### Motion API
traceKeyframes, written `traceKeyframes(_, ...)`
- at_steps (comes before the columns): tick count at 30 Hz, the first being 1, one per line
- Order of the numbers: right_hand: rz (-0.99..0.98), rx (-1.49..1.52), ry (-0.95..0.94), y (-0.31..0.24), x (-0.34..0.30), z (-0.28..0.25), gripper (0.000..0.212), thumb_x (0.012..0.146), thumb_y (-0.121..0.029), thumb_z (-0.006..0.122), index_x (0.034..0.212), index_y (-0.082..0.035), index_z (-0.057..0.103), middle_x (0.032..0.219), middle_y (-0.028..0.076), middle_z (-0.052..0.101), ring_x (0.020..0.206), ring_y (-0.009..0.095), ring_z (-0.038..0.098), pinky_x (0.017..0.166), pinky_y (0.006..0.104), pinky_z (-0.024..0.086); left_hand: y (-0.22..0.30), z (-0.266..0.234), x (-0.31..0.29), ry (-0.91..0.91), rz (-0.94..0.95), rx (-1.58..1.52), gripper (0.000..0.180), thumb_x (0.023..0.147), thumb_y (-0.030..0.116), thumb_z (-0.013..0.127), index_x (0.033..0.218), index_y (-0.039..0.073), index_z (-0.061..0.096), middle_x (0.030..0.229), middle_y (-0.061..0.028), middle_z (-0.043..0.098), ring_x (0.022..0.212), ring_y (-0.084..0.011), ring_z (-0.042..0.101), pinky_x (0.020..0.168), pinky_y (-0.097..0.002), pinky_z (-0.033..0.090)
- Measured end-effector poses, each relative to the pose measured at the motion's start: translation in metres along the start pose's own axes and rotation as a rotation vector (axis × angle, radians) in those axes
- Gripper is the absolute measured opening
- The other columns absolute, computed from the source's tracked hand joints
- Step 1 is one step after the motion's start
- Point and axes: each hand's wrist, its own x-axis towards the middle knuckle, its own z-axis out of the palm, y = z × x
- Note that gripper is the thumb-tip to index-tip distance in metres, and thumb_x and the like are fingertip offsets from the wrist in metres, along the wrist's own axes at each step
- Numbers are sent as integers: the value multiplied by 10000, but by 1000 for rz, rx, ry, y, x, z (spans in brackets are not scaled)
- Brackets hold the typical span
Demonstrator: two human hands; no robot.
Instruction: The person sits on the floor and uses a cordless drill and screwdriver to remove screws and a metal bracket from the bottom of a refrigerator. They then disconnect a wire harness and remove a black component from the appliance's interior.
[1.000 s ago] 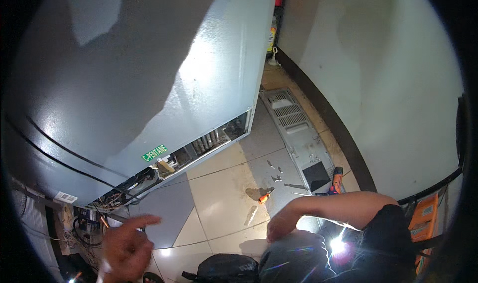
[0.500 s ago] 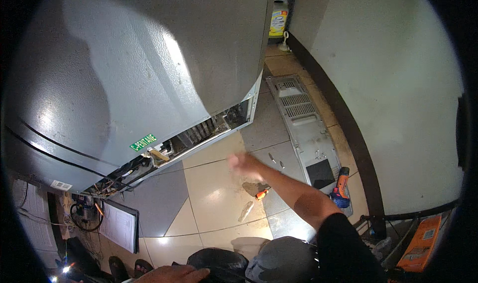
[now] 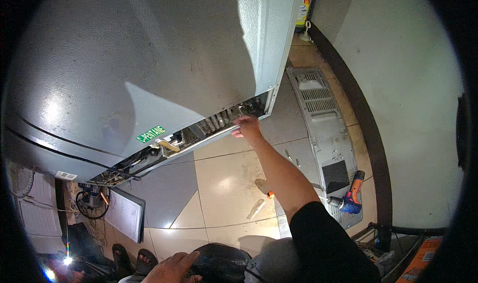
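A large grey refrigerator (image 3: 189,49) fills the upper left, with a long low opening (image 3: 199,131) along its bottom edge. Dusty coils, wires and a tan part (image 3: 168,146) show inside it. My right hand (image 3: 247,127) reaches to the right part of this opening, at its metal rim, with fingers apart and nothing seen in them. Whether the fingertips touch the rim I cannot tell. Low in the picture, my left hand (image 3: 172,269) lies loosely open by my dark-clothed knee (image 3: 219,260), holding nothing visible.
On the tiled floor to the right lies a vented grey panel (image 3: 318,113), with an orange and blue cordless drill (image 3: 351,201) on it. Small metal pieces (image 3: 289,155) and an orange-handled tool (image 3: 270,194) lie near my right forearm. A clipboard (image 3: 124,213) and sandalled feet (image 3: 144,258) are at left.
My right hand has moved up to the opening's rim from over the floor tiles. The view has shifted, and my left hand shows more fully.
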Motion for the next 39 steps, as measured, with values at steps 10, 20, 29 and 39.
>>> traceKeyframes(10,-650,-552,231,28,-45,-41,70,854,-2,670,906,-24,710,820,90,714,724,157,698,596,311,535,-35,-32,67,-82,181,-5,632,944,389,716,1465,113,488,1421,-182,537,1324,-354,521,1136,-449,416)
traceKeyframes(20,-500,-341,477,-26,-32,-52,167,867,-113,718,739,-13,677,636,122,679,599,186,680,605,347,530,-46,-120,252,551,0,-771,509,833,194,696,1286,-20,607,1208,-160,672,1068,-242,655,942,-373,510)
traceKeyframes(29,-58,-543,93,-48,-37,-115,189,785,-36,664,973,-16,663,757,121,651,739,215,672,591,344,557,-72,-42,339,754,-148,-464,665,819,106,706,1431,-16,476,1351,-223,604,1247,-300,595,1036,-384,466)
traceKeyframes(39,-214,-1097,-72,-73,-25,-92,163,771,-113,647,853,-59,777,924,218,742,870,366,727,781,432,577,-119,-61,392,777,254,-613,657,901,167,683,1458,-54,416,1427,-268,540,1343,-363,522,1078,-427,449)
